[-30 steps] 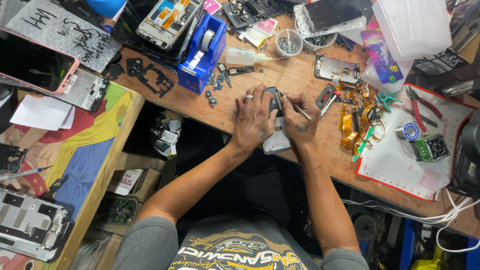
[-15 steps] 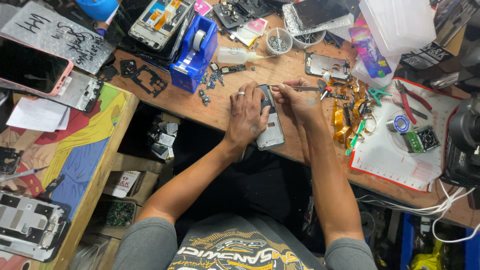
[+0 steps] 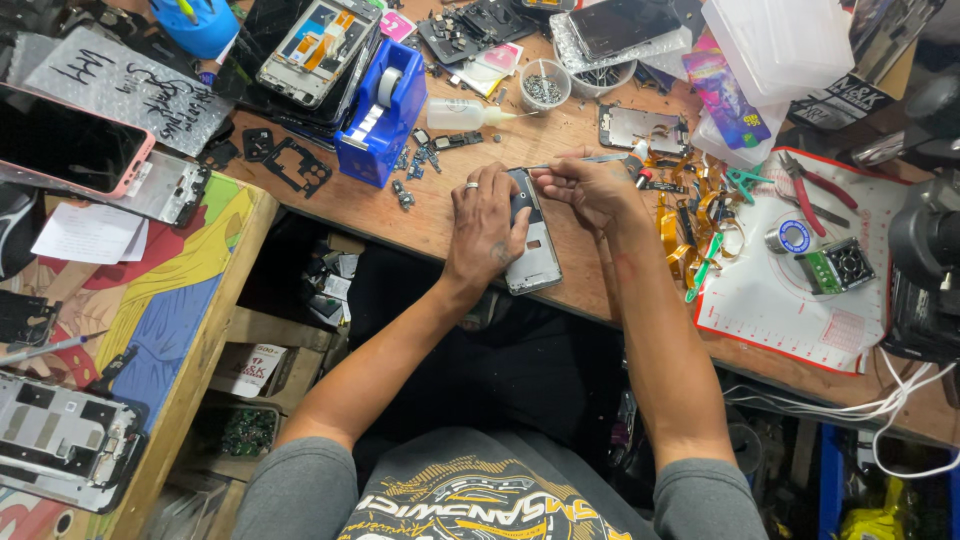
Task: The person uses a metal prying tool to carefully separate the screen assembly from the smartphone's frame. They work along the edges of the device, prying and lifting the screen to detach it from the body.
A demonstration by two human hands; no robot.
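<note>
An opened phone frame (image 3: 534, 252) lies on the wooden bench near its front edge. My left hand (image 3: 486, 222), with a ring on one finger, lies flat over the frame's left side and presses it down. My right hand (image 3: 587, 185) sits at the frame's top end, fingers pinched on a thin metal tool (image 3: 598, 159) with a red-and-white handle end, held roughly level; its tip is at the fingers by the frame's top.
A blue tape dispenser (image 3: 380, 115), a small squeeze bottle (image 3: 465, 115), a cup of screws (image 3: 545, 88), loose phone parts and orange flex cables (image 3: 690, 225) crowd the bench. A white mat (image 3: 800, 310) with red pliers lies right. A pink phone (image 3: 70, 145) rests left.
Both hands and the phone frame shifted up the bench away from its edge. My right hand now pinches the thin tool level at the frame's top.
</note>
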